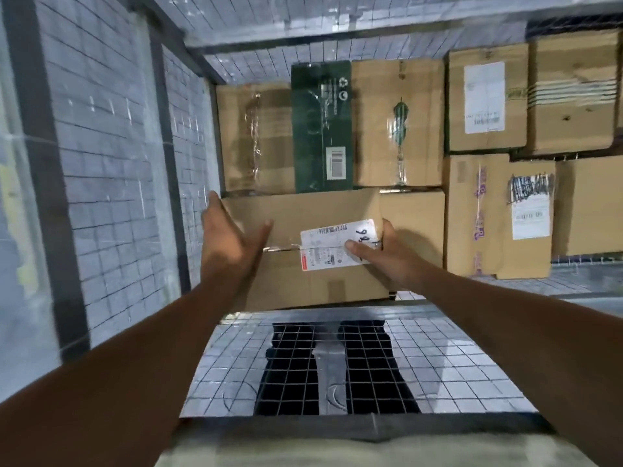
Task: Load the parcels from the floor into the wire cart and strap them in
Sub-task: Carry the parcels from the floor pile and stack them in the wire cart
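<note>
Hemming parcel (303,210): stacked boxes (397,129), mesh wall (111,180).

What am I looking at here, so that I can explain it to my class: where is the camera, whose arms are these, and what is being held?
There is no machine here. A person wears one wide-angle camera on the head, looking forward and down, so the two bare arms are the wearer's own. They reach over the near mesh side of a wire cart. Inside it, cardboard parcels lie packed side by side, with a dark green box among them. Between the hands is one more brown parcel, which bears a white shipping label. The left hand presses flat against its left side. The right hand grips its right edge, with the thumb on the label.
</note>
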Motion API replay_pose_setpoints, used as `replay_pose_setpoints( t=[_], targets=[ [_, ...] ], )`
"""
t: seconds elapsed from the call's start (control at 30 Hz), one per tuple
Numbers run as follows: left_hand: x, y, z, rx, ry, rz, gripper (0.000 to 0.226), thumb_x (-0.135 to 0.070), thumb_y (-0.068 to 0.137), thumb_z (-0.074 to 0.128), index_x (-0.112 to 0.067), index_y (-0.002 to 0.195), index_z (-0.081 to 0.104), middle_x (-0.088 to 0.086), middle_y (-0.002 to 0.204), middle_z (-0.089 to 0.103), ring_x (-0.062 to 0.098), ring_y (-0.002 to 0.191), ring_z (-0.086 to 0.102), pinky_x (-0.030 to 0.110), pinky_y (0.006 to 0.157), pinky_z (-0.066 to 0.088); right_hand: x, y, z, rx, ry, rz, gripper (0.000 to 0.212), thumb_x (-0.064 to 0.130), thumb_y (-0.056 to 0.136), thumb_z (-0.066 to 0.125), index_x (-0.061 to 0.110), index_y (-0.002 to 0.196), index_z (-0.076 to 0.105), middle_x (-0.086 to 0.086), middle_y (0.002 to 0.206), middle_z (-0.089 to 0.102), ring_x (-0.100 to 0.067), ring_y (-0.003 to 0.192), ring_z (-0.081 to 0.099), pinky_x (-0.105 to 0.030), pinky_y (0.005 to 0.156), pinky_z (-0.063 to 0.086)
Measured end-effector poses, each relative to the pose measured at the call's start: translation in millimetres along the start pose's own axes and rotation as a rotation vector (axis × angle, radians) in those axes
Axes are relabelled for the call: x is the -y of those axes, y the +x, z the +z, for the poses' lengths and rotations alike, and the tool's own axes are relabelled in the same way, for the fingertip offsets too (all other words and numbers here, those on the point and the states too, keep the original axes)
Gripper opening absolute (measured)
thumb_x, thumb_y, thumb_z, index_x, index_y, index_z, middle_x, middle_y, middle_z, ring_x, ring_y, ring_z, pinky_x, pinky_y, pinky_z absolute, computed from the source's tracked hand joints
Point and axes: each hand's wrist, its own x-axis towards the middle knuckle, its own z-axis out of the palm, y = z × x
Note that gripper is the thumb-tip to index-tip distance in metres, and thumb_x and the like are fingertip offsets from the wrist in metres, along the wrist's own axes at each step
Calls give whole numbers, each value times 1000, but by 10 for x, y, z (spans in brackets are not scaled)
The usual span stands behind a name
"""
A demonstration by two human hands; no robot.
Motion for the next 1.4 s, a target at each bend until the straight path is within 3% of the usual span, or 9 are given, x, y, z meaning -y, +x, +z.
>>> replay_pose_setpoints(
  t=[0.1,0.17,0.3,0.4,0.53,0.7,0.9,1.2,1.4],
  targets=[
    [190,34,100,-14,-6,45,115,-63,81,77,-25,164,7,1,165,24,16,146,31,25,116,28,-41,76,72,-198,-432,-144,50,59,83,77,28,114,54,3,112,60,-19,102,64,-24,81,52],
    [283,33,152,12,62,140,120,-63,80,78,-16,165,7,-4,164,22,4,141,29,10,114,26,-3,156,92,-298,-776,-173,83,72,83,67,11,136,49,-8,121,48,-27,112,51,-39,93,49],
    [422,123,354,24,567,334,121,-78,76,69,-8,162,21,34,167,6,57,151,15,61,120,25,61,315,95,-355,-1260,-231,119,89,80,50,18,165,5,-22,161,28,-42,147,30,-59,118,28],
    [519,203,477,238,722,217,125,-96,68,46,-35,162,-10,21,169,-24,48,155,-16,66,124,3,1,450,85,-201,-1359,-160,122,95,76,44,36,157,-26,-18,172,-8,-41,159,-4,-71,120,13],
    [541,213,523,283,734,189,125,-94,72,51,-39,159,-19,17,168,-29,46,154,-22,64,123,-1,-37,516,119,-222,-1347,-134,128,98,69,47,44,148,-37,-19,171,-16,-40,159,-9,-75,112,23],
    [37,50,285,334,719,76,123,-78,78,68,-40,161,-13,6,171,-26,41,156,-21,64,124,2,322,162,139,-199,-1321,-47,122,91,72,57,42,157,-17,-14,172,-7,-38,159,0,-70,112,29],
    [-926,-463,-379,284,685,224,105,-76,87,58,-34,166,2,1,175,-5,34,160,-6,62,126,1,1076,-947,-110,-211,-959,33,109,81,85,56,40,164,-7,-7,174,-2,-34,160,-5,-68,123,4],
    [-2284,-1773,-995,380,626,666,102,-89,84,36,-30,165,17,7,173,15,32,159,6,47,124,-3,1257,-3185,-370,-685,-628,127,89,74,93,49,38,165,11,-9,173,12,-31,159,9,-58,125,13],
    [-2874,-2973,-1069,522,662,847,91,-77,89,53,-32,163,26,5,173,17,35,160,4,57,127,-2,674,-4662,97,-1059,-72,190,84,77,91,49,47,162,16,-3,173,12,-26,160,3,-64,124,9]
  ],
)
